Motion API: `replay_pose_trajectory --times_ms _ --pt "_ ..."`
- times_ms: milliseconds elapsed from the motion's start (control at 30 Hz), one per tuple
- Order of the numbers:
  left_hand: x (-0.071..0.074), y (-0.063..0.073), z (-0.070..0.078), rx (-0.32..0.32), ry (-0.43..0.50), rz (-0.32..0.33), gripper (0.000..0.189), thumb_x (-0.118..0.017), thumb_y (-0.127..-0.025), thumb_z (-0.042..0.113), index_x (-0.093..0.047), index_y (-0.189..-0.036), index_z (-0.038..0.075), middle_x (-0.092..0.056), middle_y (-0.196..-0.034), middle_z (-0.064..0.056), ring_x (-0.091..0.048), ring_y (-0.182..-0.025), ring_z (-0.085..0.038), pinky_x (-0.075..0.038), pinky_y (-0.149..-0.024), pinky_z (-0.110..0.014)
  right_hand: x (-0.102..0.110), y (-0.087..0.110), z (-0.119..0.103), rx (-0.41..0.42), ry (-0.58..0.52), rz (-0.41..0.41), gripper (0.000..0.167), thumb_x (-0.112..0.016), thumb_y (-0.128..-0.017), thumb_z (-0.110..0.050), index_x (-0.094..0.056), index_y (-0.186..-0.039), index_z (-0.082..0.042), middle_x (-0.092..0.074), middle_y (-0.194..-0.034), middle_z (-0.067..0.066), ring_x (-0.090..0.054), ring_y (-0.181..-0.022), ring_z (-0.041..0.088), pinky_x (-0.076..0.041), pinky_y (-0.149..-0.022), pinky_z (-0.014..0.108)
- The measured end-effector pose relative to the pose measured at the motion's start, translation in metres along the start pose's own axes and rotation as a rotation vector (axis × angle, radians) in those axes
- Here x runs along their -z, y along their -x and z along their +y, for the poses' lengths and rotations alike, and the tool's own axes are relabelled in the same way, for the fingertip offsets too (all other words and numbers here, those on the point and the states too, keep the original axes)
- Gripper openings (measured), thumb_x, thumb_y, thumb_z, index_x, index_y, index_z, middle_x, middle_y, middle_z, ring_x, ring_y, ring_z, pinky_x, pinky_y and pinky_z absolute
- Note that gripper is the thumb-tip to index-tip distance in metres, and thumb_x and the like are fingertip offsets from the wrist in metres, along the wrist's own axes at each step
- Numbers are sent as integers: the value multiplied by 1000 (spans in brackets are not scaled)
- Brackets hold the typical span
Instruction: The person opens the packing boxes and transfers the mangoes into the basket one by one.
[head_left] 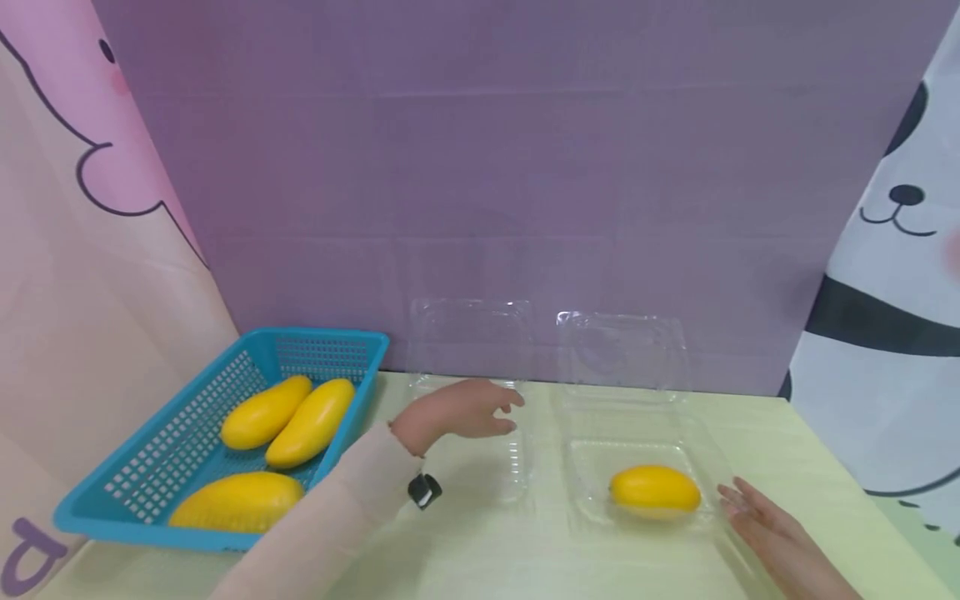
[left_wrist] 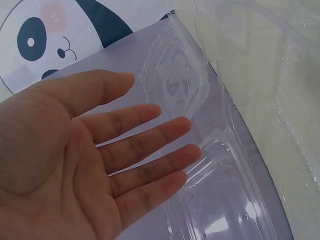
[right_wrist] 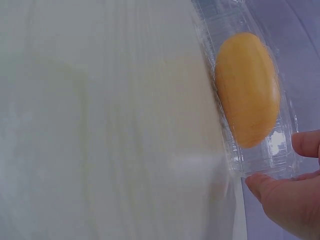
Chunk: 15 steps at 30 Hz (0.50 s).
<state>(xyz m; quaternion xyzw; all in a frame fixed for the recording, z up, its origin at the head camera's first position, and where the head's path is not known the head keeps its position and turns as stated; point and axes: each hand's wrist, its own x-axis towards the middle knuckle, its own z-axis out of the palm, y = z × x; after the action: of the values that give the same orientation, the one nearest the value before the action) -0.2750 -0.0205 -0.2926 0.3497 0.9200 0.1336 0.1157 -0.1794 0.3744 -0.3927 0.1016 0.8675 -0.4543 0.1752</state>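
My left hand [head_left: 461, 408] hovers above the left clear plastic container [head_left: 517, 467], its fingers spread and loosely bent with nothing in them. In the left wrist view its palm [left_wrist: 65, 155] shows bare in front of the raised clear lids. On the right, a second clear plastic container [head_left: 585, 500] stands with its lid [head_left: 622, 354] up and one yellow mango [head_left: 655, 489] lying inside. My right hand [head_left: 780, 533] pinches this container's right edge between thumb and finger, as the right wrist view shows beside the mango [right_wrist: 247, 90].
A blue perforated basket [head_left: 150, 533] on the left holds three mangoes, such as one near its front [head_left: 238, 502]. The pale table [head_left: 420, 554] ends at a purple backdrop [head_left: 480, 167]. Cartoon-printed cloths hang at both sides, a panda [head_left: 907, 267] on the right.
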Motion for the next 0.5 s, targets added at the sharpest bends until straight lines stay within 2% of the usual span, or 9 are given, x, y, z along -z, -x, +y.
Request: replay_pose_trajectory --times_ms 267,500 --pt "-3 -12 10 -8 9 7 41 -55 -96 26 -51 -135 15 -59 -127 0 -55 -117 -18 -44 -97 -28 3 -2 0 -12 0 -10 99 -33 -90 -69 10 -147 0 -9 -152 24 -8 -136 49 -21 -99 69" --pt "-7 -21 21 -18 -23 -6 42 -55 -96 30 -50 -136 18 -60 -126 2 -55 -115 -14 -43 -97 -27 2 -3 0 -35 7 -19 101 -32 -89 -70 10 -147 0 -8 -152 24 -9 -136 50 -25 -96 71"
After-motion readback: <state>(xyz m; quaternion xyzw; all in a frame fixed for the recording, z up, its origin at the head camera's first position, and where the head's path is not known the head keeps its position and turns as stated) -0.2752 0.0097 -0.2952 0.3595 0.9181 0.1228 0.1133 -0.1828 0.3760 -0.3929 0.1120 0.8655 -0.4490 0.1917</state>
